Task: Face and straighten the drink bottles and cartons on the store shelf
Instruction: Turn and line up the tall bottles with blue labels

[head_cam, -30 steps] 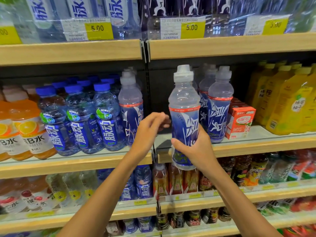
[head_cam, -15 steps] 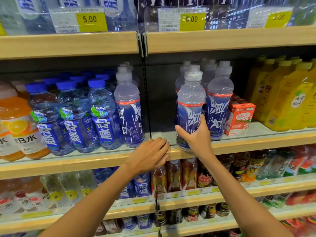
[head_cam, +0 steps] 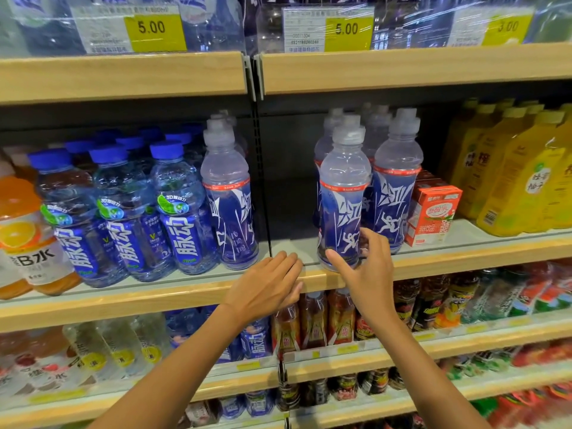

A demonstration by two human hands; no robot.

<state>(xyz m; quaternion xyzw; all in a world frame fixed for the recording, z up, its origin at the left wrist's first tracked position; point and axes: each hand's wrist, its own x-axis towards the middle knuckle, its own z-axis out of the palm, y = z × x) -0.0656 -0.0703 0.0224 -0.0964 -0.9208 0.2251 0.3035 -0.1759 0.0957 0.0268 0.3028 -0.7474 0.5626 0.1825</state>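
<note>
A clear sports bottle with a blue label (head_cam: 343, 193) stands upright at the front of the middle shelf (head_cam: 154, 301), label facing me. My right hand (head_cam: 368, 274) holds its lower part, thumb on the left side and fingers curled round the right. A matching bottle (head_cam: 394, 187) stands right beside it, with more behind. My left hand (head_cam: 266, 286) rests flat on the shelf's front edge, just left of the held bottle, holding nothing. A red-and-white drink carton (head_cam: 433, 215) stands to the right of these bottles.
Left of a bare gap on the shelf stand another blue-label bottle (head_cam: 227, 196), several blue-capped bottles (head_cam: 179, 212) and orange drinks (head_cam: 21, 236). Yellow bottles (head_cam: 520, 174) fill the right end. The shelves above and below are packed with drinks.
My right hand has set the bottle down from mid-air onto the shelf front, beside its match. My left hand dropped from near the bottle to the shelf edge.
</note>
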